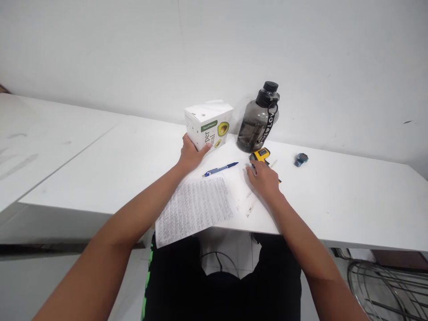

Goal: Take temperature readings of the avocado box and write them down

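My left hand (192,154) grips a white carton (209,122) with avocado pictures, thumb on its front and fingers around the left side. The carton is slightly tilted; whether its bottom touches the table is unclear. My right hand (265,180) lies over the handle of a yellow-and-black infrared thermometer (261,154), fingers curled at it and partly hidden. The thermometer lies on its side on the table. Between my hands is a blue pen (220,169). A sheet of paper covered in rows of writing (197,207) lies closer to me, its near corner over the table edge.
A large grey translucent bottle (256,120) with a black cap and strap stands near the wall, behind the thermometer. To the right lies a blue digital watch (301,159). The white table (351,200) has its front edge above my lap. A wire rack (388,290) is below right.
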`<state>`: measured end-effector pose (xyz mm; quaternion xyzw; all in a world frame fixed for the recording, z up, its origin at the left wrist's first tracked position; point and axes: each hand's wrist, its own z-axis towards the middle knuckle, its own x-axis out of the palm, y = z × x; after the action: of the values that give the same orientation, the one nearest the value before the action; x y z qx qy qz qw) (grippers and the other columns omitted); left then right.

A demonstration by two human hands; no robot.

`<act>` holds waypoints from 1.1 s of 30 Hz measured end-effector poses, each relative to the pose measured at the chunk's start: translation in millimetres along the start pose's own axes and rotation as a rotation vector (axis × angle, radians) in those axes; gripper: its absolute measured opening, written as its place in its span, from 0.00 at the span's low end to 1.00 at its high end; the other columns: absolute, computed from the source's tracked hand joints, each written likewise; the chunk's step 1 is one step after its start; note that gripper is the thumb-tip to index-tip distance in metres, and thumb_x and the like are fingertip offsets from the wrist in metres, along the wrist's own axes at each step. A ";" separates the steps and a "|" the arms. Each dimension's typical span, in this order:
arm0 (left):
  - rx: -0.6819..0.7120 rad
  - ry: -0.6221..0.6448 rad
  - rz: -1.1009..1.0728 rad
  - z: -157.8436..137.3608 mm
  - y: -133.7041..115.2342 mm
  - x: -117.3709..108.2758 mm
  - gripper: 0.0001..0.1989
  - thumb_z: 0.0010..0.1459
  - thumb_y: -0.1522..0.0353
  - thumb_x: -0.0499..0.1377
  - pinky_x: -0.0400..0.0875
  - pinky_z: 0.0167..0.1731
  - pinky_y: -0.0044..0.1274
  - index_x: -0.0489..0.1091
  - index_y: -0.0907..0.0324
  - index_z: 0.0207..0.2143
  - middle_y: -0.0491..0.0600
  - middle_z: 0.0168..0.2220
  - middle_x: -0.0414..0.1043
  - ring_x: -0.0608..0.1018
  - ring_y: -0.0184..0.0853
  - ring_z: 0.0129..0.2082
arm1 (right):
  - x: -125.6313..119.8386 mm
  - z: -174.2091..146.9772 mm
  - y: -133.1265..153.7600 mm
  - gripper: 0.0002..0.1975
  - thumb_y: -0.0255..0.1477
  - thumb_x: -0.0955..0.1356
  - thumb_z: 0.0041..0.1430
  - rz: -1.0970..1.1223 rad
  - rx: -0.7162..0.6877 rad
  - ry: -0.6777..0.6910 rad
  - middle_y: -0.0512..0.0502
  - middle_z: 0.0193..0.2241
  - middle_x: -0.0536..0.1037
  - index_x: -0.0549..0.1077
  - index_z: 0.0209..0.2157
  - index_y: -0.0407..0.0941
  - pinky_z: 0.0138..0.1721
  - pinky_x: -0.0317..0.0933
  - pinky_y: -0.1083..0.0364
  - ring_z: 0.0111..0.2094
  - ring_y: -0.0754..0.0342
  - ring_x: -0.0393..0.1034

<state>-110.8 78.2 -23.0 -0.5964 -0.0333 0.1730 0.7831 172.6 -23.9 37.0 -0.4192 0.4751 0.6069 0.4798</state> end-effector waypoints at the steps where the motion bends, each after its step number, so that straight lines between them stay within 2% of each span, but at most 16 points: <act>1: 0.000 -0.002 -0.001 0.1 0.2 -0.1 0.47 0.45 0.47 0.76 0.64 0.66 0.56 0.54 0.51 0.58 0.62 0.63 0.66 0.69 0.61 0.68 | -3.1 0.3 -1.6 0.19 0.34 0.63 0.74 -0.019 0.023 0.003 0.35 0.53 0.81 0.75 0.60 0.44 0.41 0.63 0.51 0.46 0.42 0.78; 4: -0.001 -0.003 0.005 -1.1 -3.4 -0.6 0.46 0.45 0.49 0.76 0.66 0.65 0.54 0.55 0.51 0.57 0.62 0.63 0.66 0.69 0.60 0.68 | -12.8 0.7 -8.3 0.22 0.35 0.63 0.73 -0.072 0.104 0.014 0.31 0.54 0.79 0.71 0.63 0.41 0.46 0.63 0.48 0.48 0.39 0.76; 7: -0.028 0.006 0.053 -3.3 -10.2 -1.0 0.46 0.47 0.50 0.76 0.66 0.65 0.54 0.54 0.52 0.58 0.63 0.64 0.66 0.69 0.60 0.68 | -19.8 1.1 -17.9 0.34 0.38 0.68 0.69 -0.097 0.200 0.027 0.28 0.58 0.75 0.60 0.70 0.40 0.50 0.61 0.44 0.55 0.35 0.72; 9: -0.047 0.010 0.082 -4.7 -14.4 -1.2 0.46 0.47 0.50 0.76 0.65 0.65 0.55 0.54 0.52 0.59 0.63 0.65 0.65 0.68 0.60 0.68 | -22.1 1.7 -23.4 0.39 0.42 0.70 0.67 -0.105 0.251 0.064 0.26 0.60 0.73 0.56 0.71 0.39 0.53 0.60 0.43 0.59 0.32 0.68; 12: -0.046 0.012 0.059 -6.5 -18.9 -1.6 0.45 0.48 0.50 0.75 0.66 0.64 0.55 0.55 0.52 0.59 0.63 0.64 0.67 0.71 0.59 0.66 | -23.7 3.0 -25.6 0.36 0.45 0.67 0.70 -0.088 0.295 0.189 0.26 0.61 0.73 0.59 0.69 0.37 0.54 0.62 0.42 0.61 0.32 0.69; 15: -0.016 -0.008 -0.005 -8.0 -22.5 -1.8 0.43 0.47 0.51 0.76 0.73 0.60 0.51 0.58 0.52 0.57 0.61 0.61 0.70 0.74 0.57 0.62 | -24.9 3.5 -20.1 0.36 0.45 0.65 0.72 0.011 0.318 0.298 0.27 0.63 0.73 0.60 0.70 0.37 0.55 0.64 0.44 0.61 0.33 0.72; 18: 0.013 -0.068 -0.065 -9.1 -26.0 -2.5 0.41 0.46 0.52 0.77 0.77 0.56 0.46 0.61 0.52 0.55 0.59 0.57 0.72 0.77 0.54 0.59 | -26.5 2.2 -13.1 0.39 0.45 0.67 0.70 0.130 0.337 0.327 0.27 0.65 0.72 0.58 0.73 0.38 0.56 0.66 0.44 0.61 0.34 0.73; 22: 0.049 -0.162 -0.116 -9.6 -30.4 -4.9 0.39 0.48 0.47 0.75 0.77 0.56 0.42 0.63 0.53 0.54 0.57 0.55 0.73 0.79 0.50 0.56 | -27.4 -0.6 -10.2 0.35 0.44 0.70 0.65 0.258 0.334 0.322 0.30 0.60 0.78 0.67 0.67 0.40 0.53 0.68 0.46 0.57 0.36 0.76; 24: 0.088 -0.180 -0.162 -9.6 -32.9 -6.1 0.41 0.47 0.42 0.73 0.77 0.55 0.41 0.64 0.54 0.53 0.57 0.54 0.74 0.80 0.48 0.55 | -26.1 -2.4 -10.0 0.33 0.44 0.71 0.63 0.341 0.317 0.302 0.32 0.56 0.80 0.70 0.64 0.42 0.51 0.69 0.45 0.54 0.36 0.78; 27: 0.135 -0.198 -0.257 -9.0 -36.6 -6.9 0.43 0.45 0.38 0.70 0.79 0.52 0.39 0.64 0.55 0.51 0.57 0.52 0.75 0.80 0.47 0.53 | -21.5 -6.5 -8.4 0.35 0.45 0.72 0.60 0.526 0.246 0.212 0.35 0.52 0.82 0.70 0.64 0.43 0.50 0.70 0.44 0.50 0.38 0.78; 30: 0.152 -0.218 -0.331 -8.0 -39.3 -7.4 0.41 0.46 0.37 0.70 0.79 0.53 0.38 0.65 0.55 0.49 0.56 0.51 0.76 0.81 0.46 0.53 | -16.1 -12.2 -6.1 0.38 0.47 0.73 0.57 0.798 0.064 0.113 0.38 0.51 0.82 0.69 0.64 0.43 0.52 0.71 0.42 0.49 0.41 0.77; 33: 0.151 -0.190 -0.382 -9.2 -41.0 -7.7 0.40 0.46 0.38 0.71 0.80 0.53 0.39 0.66 0.54 0.49 0.55 0.50 0.78 0.81 0.46 0.53 | -12.5 -17.7 -5.0 0.38 0.47 0.76 0.55 1.053 -0.122 0.134 0.39 0.55 0.80 0.71 0.63 0.46 0.53 0.72 0.44 0.51 0.43 0.76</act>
<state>-106.2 58.0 14.4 -0.5000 -0.2060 0.0791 0.8375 180.9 -43.0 44.7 -0.1891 0.6148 0.7638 0.0537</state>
